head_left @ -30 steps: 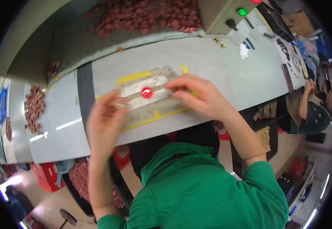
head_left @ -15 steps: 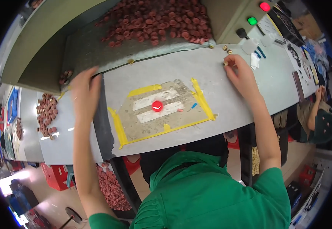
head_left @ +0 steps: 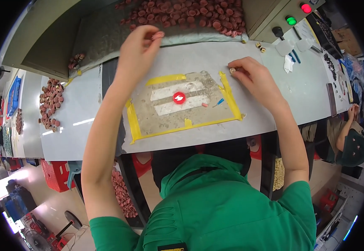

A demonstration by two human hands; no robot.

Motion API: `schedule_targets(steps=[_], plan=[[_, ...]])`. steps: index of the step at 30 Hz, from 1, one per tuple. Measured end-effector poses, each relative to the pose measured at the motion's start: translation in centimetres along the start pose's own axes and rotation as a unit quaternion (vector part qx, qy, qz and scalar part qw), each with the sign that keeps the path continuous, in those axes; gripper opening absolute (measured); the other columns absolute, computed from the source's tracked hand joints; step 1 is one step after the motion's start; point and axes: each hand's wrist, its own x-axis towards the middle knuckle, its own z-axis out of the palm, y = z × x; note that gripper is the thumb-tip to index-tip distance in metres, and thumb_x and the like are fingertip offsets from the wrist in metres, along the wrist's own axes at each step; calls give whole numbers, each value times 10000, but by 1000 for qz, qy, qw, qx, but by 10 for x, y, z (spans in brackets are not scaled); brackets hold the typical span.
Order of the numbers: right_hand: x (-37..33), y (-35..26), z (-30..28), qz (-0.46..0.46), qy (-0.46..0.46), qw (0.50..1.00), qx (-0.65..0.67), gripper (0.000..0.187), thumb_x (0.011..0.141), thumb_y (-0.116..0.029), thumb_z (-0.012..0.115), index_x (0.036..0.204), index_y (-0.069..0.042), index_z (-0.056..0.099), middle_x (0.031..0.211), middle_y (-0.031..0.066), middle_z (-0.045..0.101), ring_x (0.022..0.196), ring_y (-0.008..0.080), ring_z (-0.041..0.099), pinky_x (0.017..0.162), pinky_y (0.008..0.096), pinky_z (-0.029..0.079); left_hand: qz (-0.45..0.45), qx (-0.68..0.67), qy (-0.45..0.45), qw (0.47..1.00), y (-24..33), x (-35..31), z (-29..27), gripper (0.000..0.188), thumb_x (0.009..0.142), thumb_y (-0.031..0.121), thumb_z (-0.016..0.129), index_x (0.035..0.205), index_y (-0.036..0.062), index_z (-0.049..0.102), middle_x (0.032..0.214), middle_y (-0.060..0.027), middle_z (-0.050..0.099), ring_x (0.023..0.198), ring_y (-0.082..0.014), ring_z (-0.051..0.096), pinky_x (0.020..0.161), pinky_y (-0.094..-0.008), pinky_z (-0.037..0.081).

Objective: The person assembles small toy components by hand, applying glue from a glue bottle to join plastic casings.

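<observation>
My left hand is at the front edge of the machine's opening, fingers closed on a dusty-pink cup-shaped piece. A large heap of similar pink cup-shaped pieces lies just beyond it. Over the right part of the table my right hand pinches a small pale round piece between thumb and fingers. Between and nearer than the hands, a round red disc with a white mark sits on a worn mat bordered with yellow tape.
Finished-looking pink-and-gold pieces are piled at the left. A blue bit and a pink bit lie on the mat. Small gold-and-black pieces, blue-handled pliers and a white bottle stand at the right. Another person sits far right.
My left hand has moved from the left side of the table to the right and away, up to the heap, and now holds a pink piece. My right hand has shifted slightly left.
</observation>
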Motion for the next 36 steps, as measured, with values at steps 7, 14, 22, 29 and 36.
schedule_targets(steps=[7, 14, 22, 29, 36], plan=[[1, -2, 1, -30, -21, 998, -43, 168, 881, -60, 584, 1031, 0, 631, 987, 121, 622, 844, 265, 616, 763, 322, 497, -144, -118, 27, 982, 12, -91, -41, 246, 870, 96, 637, 1089, -8, 597, 1064, -64, 614, 921, -127, 606, 799, -243, 494], [-2, -59, 31, -103, -82, 990, 44, 175, 891, -68, 565, 1051, -30, 627, 980, 75, 599, 861, 179, 595, 768, 295, 481, -24, 203, -16, 979, 18, -115, -51, 243, 841, 43, 592, 1080, 7, 623, 1012, -131, 534, 853, -265, 594, 757, -338, 493], [4, -72, 75, -242, -53, 965, -82, 175, 820, -46, 632, 995, -40, 629, 971, 103, 588, 906, 281, 581, 791, 357, 489, -158, -212, 86, 961, 46, -135, -53, 321, 873, 5, 590, 1190, -26, 551, 1035, -64, 565, 894, -132, 595, 818, -253, 487], [3, -75, 74, -278, -47, 953, -106, 269, 734, 5, 646, 998, -39, 623, 971, 100, 591, 934, 283, 575, 802, 365, 494, -251, -575, 68, 776, 64, -157, -19, 399, 909, 48, 584, 1297, 2, 505, 1126, -41, 570, 1016, -108, 549, 883, -238, 442], [2, -73, 75, -285, -45, 954, -84, 268, 727, 13, 647, 990, -35, 621, 930, 94, 584, 899, 281, 578, 776, 357, 498, -220, -692, 31, 687, 50, -161, -2, 395, 973, 147, 514, 1347, 37, 454, 1184, -62, 551, 1006, -112, 548, 870, -245, 446]])
